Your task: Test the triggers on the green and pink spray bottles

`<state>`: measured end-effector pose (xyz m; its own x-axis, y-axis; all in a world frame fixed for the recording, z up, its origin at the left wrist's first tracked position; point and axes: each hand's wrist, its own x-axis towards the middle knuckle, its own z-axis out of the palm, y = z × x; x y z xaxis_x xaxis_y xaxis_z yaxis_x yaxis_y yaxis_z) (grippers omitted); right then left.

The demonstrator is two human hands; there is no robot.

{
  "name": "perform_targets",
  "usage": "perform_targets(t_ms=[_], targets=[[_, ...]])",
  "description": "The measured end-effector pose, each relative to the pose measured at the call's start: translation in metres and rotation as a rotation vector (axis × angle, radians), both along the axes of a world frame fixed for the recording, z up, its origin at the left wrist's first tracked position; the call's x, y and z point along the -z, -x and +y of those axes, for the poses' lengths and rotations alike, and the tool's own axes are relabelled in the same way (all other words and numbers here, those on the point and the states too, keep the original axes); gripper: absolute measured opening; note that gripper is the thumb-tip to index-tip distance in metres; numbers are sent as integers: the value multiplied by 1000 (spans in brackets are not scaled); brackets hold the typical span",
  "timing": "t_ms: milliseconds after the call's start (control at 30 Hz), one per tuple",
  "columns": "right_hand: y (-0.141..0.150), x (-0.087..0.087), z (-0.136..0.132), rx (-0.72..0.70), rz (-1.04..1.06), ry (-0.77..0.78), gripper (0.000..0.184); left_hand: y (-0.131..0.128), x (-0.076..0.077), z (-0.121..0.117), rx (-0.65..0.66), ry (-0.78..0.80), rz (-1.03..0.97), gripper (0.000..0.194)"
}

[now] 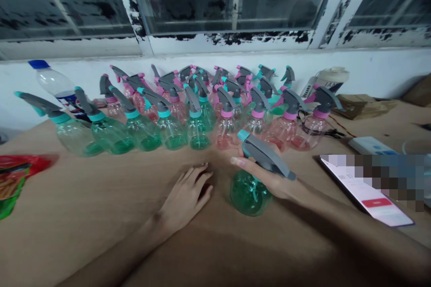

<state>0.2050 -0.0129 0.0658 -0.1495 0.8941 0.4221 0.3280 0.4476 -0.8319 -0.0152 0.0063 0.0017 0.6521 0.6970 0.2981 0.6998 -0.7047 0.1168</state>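
A green spray bottle (251,193) with a grey and teal trigger head stands near the middle of the table. Wrapped round its neck, just under the trigger head, is my right hand (269,177). My left hand (188,193) lies on the tabletop to the left of that bottle, fingers stretched out and holding nothing. Behind both hands runs a front row of spray bottles, with green ones (173,132) on the left and pink ones (225,130) on the right. More bottles with pink and teal collars crowd behind that row.
At the far left are a clear drink bottle (55,80) with a blue cap and a red and green packet (15,179). On the right lie a lit phone (367,193), a white box (372,145), cables and a brown package (363,105). A windowed wall (215,54) borders the back.
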Motion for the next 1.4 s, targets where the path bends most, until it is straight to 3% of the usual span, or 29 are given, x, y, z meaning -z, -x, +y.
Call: perform_targets(t_ms=[400,733,900,1233,1400], targets=[[2,1,-4,70,-27,-121,33,1,2,0,-13,-1,14,29],[4,-1,-8,86,-24,-89,27,2,5,2,-10,-19,-3,28],[6,-6,-7,0,34,-81,16,3,4,1,0,-22,6,28],[7,-6,-8,-25,16,-85,13,5,3,4,14,-14,-47,26],[8,-6,-5,-61,-3,-138,26,5,-4,-2,19,90,-151,29]])
